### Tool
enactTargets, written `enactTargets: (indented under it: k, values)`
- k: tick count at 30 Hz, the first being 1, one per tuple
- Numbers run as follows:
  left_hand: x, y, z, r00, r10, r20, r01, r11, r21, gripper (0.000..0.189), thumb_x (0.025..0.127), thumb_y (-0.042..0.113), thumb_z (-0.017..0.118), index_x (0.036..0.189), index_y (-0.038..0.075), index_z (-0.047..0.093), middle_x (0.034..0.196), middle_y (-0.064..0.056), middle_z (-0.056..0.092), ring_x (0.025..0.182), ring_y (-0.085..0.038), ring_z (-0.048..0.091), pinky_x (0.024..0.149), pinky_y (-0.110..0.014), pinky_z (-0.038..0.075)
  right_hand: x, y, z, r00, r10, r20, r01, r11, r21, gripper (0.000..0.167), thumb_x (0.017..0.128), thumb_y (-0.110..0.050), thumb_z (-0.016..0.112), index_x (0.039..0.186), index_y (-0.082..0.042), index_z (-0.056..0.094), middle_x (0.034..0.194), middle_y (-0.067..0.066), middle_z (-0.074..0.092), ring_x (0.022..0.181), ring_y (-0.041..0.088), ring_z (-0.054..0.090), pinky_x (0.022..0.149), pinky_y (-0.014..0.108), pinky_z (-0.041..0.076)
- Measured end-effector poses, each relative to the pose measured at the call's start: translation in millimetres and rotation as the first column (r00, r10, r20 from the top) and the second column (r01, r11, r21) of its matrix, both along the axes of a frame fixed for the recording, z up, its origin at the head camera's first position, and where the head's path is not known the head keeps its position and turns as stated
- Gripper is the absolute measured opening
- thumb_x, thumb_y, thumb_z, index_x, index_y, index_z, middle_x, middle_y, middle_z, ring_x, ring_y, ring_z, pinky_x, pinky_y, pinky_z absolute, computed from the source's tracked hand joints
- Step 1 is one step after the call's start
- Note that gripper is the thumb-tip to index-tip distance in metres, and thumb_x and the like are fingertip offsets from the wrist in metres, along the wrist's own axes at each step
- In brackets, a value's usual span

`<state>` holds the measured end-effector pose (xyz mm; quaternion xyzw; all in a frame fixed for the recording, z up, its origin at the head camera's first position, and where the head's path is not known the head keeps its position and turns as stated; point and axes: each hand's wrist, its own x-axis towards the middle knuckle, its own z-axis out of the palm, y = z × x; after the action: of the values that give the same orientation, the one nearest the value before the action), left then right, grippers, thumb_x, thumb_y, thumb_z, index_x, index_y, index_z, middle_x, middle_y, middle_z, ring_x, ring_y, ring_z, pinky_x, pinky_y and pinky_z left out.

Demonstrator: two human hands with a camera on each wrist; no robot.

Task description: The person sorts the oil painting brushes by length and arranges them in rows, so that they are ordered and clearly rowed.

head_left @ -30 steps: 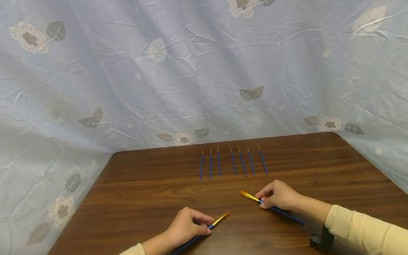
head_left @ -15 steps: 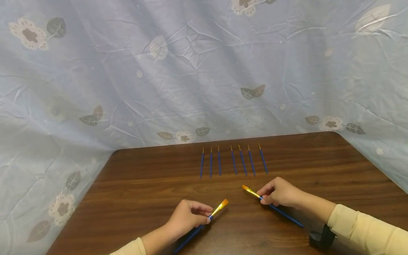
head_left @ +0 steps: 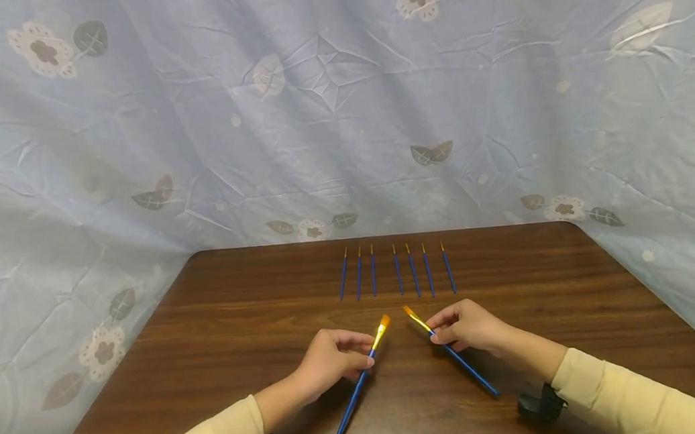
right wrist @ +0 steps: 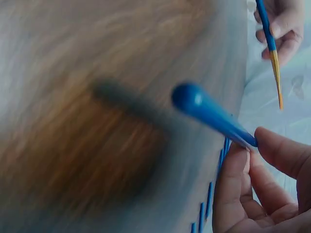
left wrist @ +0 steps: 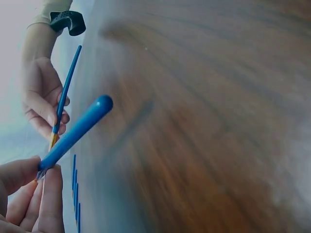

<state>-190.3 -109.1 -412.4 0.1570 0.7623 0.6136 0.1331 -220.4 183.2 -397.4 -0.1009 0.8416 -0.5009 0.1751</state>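
Observation:
My left hand [head_left: 331,361] pinches a paintbrush [head_left: 354,401] between thumb and fingers near its gold ferrule. This brush has a blue handle and orange bristles that point away and slightly right. Opposite it, my right hand [head_left: 473,328] pinches a second blue paintbrush [head_left: 468,368], its bristle end tipped toward the upper left. The two bristle tips are close but apart. In the left wrist view the left brush's blue handle [left wrist: 80,130] reaches toward the camera, casting a shadow on the wood. The right wrist view shows the right brush's handle [right wrist: 209,111] in the same way.
Several thinner blue paintbrushes [head_left: 397,274] lie in a spaced row at the far part of the brown wooden table [head_left: 240,332], bristles away. A pale floral curtain [head_left: 342,143] hangs right behind and along both sides. Black wrist devices [head_left: 541,406] sit under the sleeves.
The left hand has moved away from the body and slightly right, swinging its brush steeper so the whole handle shows. The right hand has shifted a little left with its brush.

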Motion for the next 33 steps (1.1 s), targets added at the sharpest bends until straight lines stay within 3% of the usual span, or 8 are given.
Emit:
enactTargets:
  k: [7,14,21,33]
  values:
    - [-2.1,11.7,-3.4,0.995,0.091,0.038,-0.094,0.993,0.074,0.033,0.081,0.0,0.076,0.113,-0.006,0.067,0.097,-0.013,0.07,0.083,-0.024,0.07,0.069,-0.036,0.061,6.5,-12.2,-1.1,0.999,-0.051,0.009,0.052,0.995,-0.084,0.035,0.085,-0.01,0.075,0.113,0.008,0.065,0.092,0.009,0.063,0.082,0.021,0.065,0.068,0.039,0.06]
    - [-6.7,18.0,-9.4,0.983,0.179,0.027,-0.181,0.98,0.078,0.036,0.082,0.002,0.076,0.115,-0.005,0.066,0.091,-0.009,0.068,0.078,-0.019,0.069,0.068,-0.032,0.061,10.6,-28.1,-5.6,0.981,-0.193,0.022,0.195,0.975,-0.106,0.032,0.083,-0.003,0.076,0.111,0.01,0.064,0.089,0.01,0.065,0.075,0.018,0.065,0.06,0.035,0.061]
    - [-8.4,22.5,-14.0,0.974,0.222,0.052,-0.226,0.97,0.095,0.036,0.083,0.0,0.075,0.117,-0.007,0.064,0.093,-0.01,0.067,0.075,-0.018,0.068,0.063,-0.032,0.061,10.8,-37.9,-14.3,0.963,-0.266,0.04,0.268,0.954,-0.132,0.031,0.084,-0.003,0.076,0.11,0.009,0.064,0.091,0.011,0.066,0.075,0.019,0.066,0.061,0.035,0.061]
    - [-11.4,30.6,-20.8,0.964,0.264,0.035,-0.267,0.96,0.085,0.036,0.083,-0.003,0.074,0.116,-0.009,0.064,0.092,-0.011,0.068,0.074,-0.019,0.069,0.058,-0.032,0.06,11.6,-45.0,-19.6,0.957,-0.291,0.0,0.289,0.95,-0.12,0.03,0.082,0.002,0.075,0.108,0.012,0.063,0.085,0.01,0.066,0.07,0.019,0.066,0.059,0.034,0.061]
